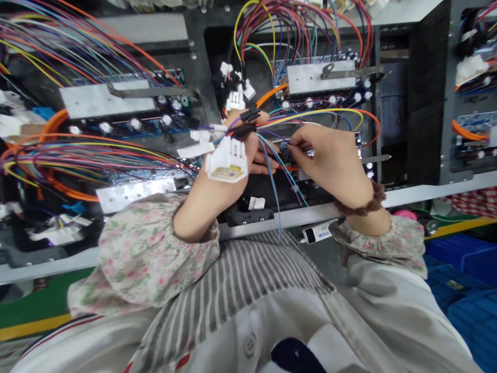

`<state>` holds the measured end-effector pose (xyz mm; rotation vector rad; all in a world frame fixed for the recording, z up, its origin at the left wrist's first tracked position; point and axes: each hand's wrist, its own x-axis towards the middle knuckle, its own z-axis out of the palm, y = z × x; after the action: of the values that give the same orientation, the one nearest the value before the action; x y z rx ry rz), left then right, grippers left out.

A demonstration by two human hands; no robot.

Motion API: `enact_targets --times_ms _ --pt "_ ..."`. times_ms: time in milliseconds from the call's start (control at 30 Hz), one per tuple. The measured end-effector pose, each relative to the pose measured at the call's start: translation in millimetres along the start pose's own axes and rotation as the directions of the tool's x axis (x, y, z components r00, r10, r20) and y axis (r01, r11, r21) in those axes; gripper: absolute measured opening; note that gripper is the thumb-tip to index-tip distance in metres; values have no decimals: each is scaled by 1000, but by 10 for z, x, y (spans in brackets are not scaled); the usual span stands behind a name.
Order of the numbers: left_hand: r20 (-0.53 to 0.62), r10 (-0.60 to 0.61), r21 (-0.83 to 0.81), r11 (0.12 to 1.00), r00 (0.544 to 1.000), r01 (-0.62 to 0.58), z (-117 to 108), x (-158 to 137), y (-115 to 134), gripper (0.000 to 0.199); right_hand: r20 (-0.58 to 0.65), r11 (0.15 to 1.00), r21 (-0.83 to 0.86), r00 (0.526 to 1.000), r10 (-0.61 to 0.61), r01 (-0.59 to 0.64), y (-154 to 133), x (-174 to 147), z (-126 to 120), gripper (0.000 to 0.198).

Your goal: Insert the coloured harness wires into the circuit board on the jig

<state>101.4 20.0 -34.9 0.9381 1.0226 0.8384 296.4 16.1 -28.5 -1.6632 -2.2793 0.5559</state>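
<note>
My left hand (253, 150) is closed around a wire harness (244, 131) at its black sleeve. A large white connector (227, 161) hangs over the back of that hand, and another white connector (235, 101) sits just beyond it. Loose blue and green wires (276, 191) trail from the bundle toward my striped apron, while yellow and orange wires loop away to the right. To the right of the bundle, my right hand (330, 155) pinches a thin, dark wire, apparently purple, between thumb and forefinger. Its tip is partly hidden by the fingers.
Circuit boards with metal plates (322, 77) lie in black trays, and thick coloured wire bundles (97, 155) rise around them. A metal strip (351, 72) crosses one plate. The pale table edge (310, 211) runs in front of me. Blue crates (469, 290) stand below right.
</note>
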Motion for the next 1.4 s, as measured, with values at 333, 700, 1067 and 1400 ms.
enact_targets --times_ms 333,700,1067,1400 --pt "-121 93 7 996 988 -93 -6 66 -207 37 -6 999 47 1000 -10 10 10 -5 -3 17" --pt "-120 75 -8 997 990 -77 0 68 -192 18 -21 986 166 1000 14 -11 -52 -69 -76 10" --pt "-54 -36 -41 999 998 34 80 5 67 27 -354 981 168 922 154 -99 93 -215 -402 13" --pt "-91 -67 -67 996 994 61 114 -20 85 19 -305 969 217 935 180 -116 216 -121 -211 18"
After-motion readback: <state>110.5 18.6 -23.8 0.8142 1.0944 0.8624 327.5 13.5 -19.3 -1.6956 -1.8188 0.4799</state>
